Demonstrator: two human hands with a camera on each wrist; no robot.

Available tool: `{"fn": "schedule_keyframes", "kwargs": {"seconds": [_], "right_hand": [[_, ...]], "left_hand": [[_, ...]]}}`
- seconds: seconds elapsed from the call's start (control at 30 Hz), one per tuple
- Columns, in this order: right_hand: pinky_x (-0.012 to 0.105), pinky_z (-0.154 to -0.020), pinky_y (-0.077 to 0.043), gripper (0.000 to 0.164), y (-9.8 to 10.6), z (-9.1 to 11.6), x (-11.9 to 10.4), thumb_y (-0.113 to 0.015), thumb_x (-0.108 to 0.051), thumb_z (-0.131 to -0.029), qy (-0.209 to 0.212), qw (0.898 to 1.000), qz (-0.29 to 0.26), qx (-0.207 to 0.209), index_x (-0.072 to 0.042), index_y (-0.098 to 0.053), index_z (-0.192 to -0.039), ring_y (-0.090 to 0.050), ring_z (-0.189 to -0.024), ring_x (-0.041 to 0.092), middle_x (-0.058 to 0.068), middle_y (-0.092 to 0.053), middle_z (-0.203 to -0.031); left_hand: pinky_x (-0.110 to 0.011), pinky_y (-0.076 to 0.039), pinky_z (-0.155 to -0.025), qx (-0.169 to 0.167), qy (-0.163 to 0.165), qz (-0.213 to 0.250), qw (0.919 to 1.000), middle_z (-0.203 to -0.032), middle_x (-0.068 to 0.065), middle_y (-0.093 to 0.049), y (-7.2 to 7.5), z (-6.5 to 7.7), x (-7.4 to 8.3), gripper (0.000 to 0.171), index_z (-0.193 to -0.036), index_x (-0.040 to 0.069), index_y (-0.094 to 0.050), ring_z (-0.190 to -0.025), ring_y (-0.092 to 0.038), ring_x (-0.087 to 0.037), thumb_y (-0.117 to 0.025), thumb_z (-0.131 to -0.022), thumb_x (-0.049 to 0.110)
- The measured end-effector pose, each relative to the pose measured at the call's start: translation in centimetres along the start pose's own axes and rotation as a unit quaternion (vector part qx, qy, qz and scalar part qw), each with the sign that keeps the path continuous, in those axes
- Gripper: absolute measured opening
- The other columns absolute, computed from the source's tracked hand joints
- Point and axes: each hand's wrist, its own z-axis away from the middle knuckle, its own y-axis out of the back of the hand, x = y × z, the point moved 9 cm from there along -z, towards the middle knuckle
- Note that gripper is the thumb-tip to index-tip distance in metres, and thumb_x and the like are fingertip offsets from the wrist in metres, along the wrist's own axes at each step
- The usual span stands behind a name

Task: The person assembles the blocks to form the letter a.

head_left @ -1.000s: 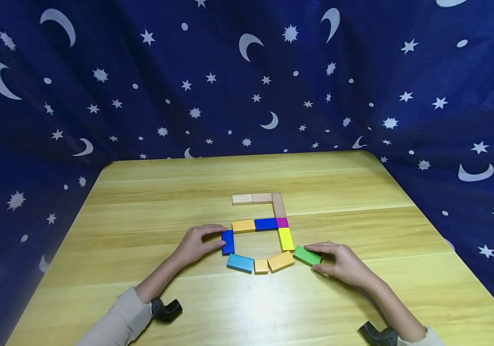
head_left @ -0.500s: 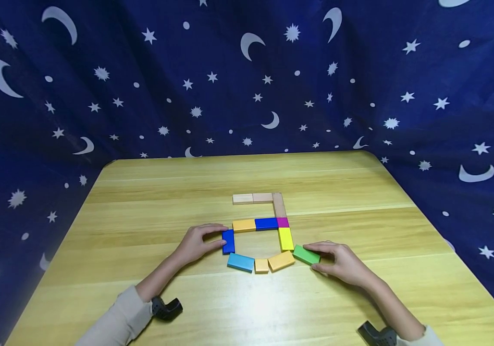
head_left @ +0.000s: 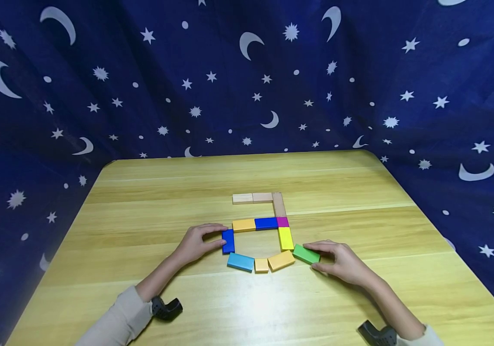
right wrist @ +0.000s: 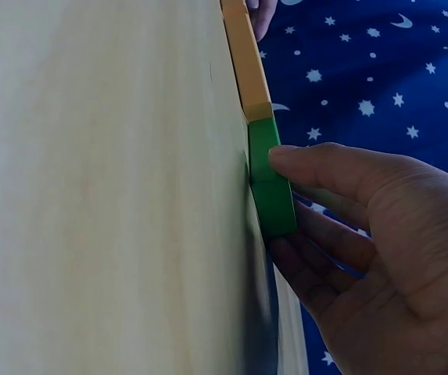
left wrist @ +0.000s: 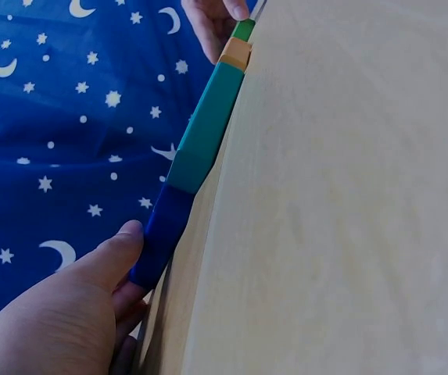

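Coloured wooden blocks lie flat on the table in a closed ring. My left hand [head_left: 195, 244] holds a dark blue block [head_left: 228, 242] on the ring's left side, thumb and fingers at its edges. Between the thumb and fingers of my right hand [head_left: 339, 261], a green block [head_left: 305, 254] is pinched at its outer end. Its inner end sits right at an orange block [head_left: 281, 261] and a yellow block [head_left: 286, 239]. Along the ring's near side run a light blue block [head_left: 240, 262] and a small orange block [head_left: 261, 265]. In the left wrist view, the thumb presses the dark blue block [left wrist: 161, 234].
An orange block [head_left: 244, 225], another dark blue block [head_left: 266, 223] and a small purple block [head_left: 282, 222] form the ring's far side. Beyond, plain wood blocks [head_left: 278, 205] make a corner shape. A blue star-and-moon curtain [head_left: 229, 72] surrounds the table [head_left: 165, 182].
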Motion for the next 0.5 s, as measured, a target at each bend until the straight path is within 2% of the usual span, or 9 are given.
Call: {"fn": "schedule_keyframes", "kwargs": {"seconds": [0.33,0.5], "right_hand": [[0.030,-0.082,-0.049,0.048,0.11,-0.15,-0.36,-0.076,-0.020,-0.077,0.023,0.999,0.021,0.027,-0.013,-0.062,-0.121,-0.058,-0.101,0.016,-0.001,-0.063,-0.114],[0.034,-0.083,-0.049,0.049,0.17,-0.34,-0.76,-0.077,-0.018,-0.076,0.037,0.998,0.035,0.035,-0.011,-0.061,-0.121,-0.059,-0.100,0.016,0.000,-0.063,-0.114]], "left_hand": [[-0.036,-0.043,-0.093,0.001,-0.003,0.003,1.0000,-0.114,0.008,-0.063,0.05,0.00,0.06,0.038,-0.113,0.024,-0.068,-0.109,-0.056,-0.013,-0.066,-0.081,0.044],[-0.037,-0.043,-0.093,0.003,-0.005,0.001,1.0000,-0.114,0.008,-0.063,0.07,0.03,0.11,0.038,-0.113,0.024,-0.068,-0.109,-0.056,-0.013,-0.066,-0.081,0.045]]}}
